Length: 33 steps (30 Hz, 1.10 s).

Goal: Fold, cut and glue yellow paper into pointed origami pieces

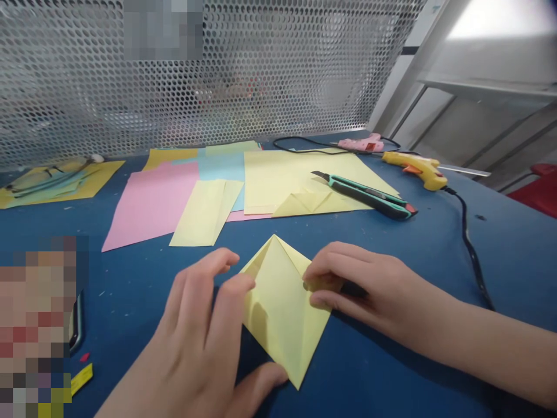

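A sheet of pale yellow folded paper (278, 307) lies on the blue table, creased into a kite-like diamond with a point at the far end and one at the near end. Its upper side edges are folded inward. My left hand (204, 325) is spread at its left side, with the index fingertip on the left edge and the thumb by the lower left edge. At the right corner, the fingers and thumb of my right hand (348, 278) are closed on the paper's edge.
Behind the paper lie pink paper (152, 200), a folded yellow strip (204, 212) and larger yellow sheets (270, 180). A utility knife (369, 194), blade out, rests on them. Yellow (418, 165) and pink (361, 143) glue guns trail cords at right. A perforated metal panel (261, 75) stands behind.
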Each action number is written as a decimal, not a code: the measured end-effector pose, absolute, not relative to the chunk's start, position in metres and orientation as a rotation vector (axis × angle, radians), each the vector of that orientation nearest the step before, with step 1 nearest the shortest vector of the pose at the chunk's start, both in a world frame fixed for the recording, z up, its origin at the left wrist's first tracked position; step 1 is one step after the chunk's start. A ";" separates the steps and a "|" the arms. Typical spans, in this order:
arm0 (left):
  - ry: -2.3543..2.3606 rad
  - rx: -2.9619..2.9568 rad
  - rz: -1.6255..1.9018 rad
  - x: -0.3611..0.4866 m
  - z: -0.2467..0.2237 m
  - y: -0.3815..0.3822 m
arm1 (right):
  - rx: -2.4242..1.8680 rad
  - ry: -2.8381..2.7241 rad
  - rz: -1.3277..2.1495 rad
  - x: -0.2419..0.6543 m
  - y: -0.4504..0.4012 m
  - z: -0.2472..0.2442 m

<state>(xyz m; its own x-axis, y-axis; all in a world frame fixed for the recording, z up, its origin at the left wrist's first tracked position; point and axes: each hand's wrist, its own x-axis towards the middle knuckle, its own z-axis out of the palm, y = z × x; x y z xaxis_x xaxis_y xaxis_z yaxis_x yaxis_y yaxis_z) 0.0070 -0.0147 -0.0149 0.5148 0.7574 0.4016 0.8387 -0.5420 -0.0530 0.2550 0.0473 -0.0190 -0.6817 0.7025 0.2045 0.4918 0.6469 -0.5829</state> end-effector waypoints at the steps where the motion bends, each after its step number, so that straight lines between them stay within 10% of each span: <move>1: -1.338 -2.513 -0.465 0.005 -0.017 -0.015 | -0.940 -2.456 0.641 0.255 0.046 -0.019; 16: -0.709 -2.560 -0.067 0.005 -0.016 -0.012 | -0.760 -2.691 0.192 0.258 0.041 -0.010; 33: -1.333 -2.651 -0.136 -0.001 -0.004 0.007 | -0.841 -2.650 0.558 0.256 0.051 -0.007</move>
